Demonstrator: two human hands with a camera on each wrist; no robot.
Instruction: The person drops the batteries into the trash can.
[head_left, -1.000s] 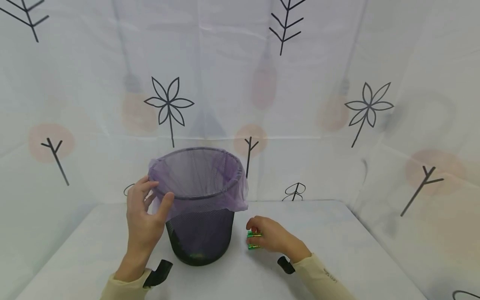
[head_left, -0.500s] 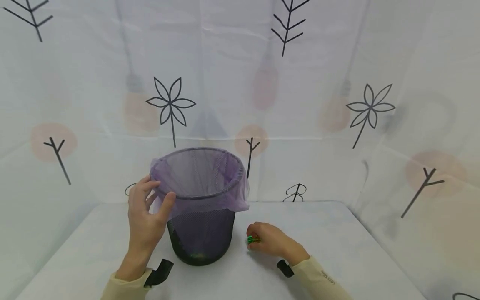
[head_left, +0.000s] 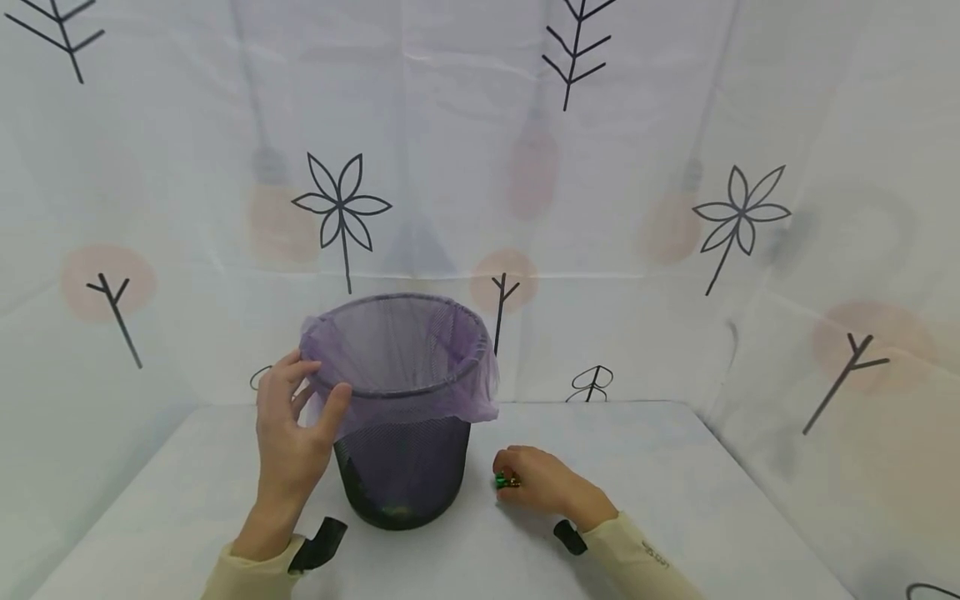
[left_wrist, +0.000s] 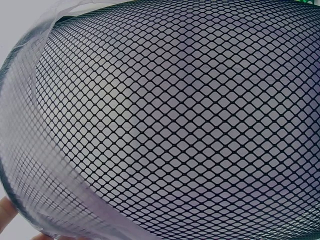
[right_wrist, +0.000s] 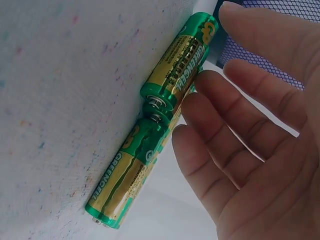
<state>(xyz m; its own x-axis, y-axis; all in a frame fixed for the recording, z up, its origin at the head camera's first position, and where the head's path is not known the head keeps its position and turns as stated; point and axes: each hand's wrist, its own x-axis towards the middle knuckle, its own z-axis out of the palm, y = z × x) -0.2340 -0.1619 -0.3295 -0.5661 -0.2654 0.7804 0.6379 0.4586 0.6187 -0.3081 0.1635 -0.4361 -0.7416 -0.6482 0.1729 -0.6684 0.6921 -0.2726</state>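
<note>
Nearest the person, the right hand (head_left: 543, 483) rests low on the table (head_left: 675, 500), its fingers (right_wrist: 220, 130) curled over a small cluster of green-and-gold batteries (right_wrist: 150, 135) and touching them along one side; whether the thumb closes underneath cannot be told, so this reads as a loose gathering grasp rather than a firm pinch. The batteries lie flat on the cloth-covered surface, end to end, their long axis running along the fingers rather than across them (at least two stacked pairs show in the wrist view). They sit just right of the mesh bin (head_left: 401, 467), near but apart. Further off, the left hand (head_left: 288, 433) holds the bin's rim, thumb and fingers curled over the purple liner (head_left: 397, 358). The right hand is far nearer to the batteries.
</note>
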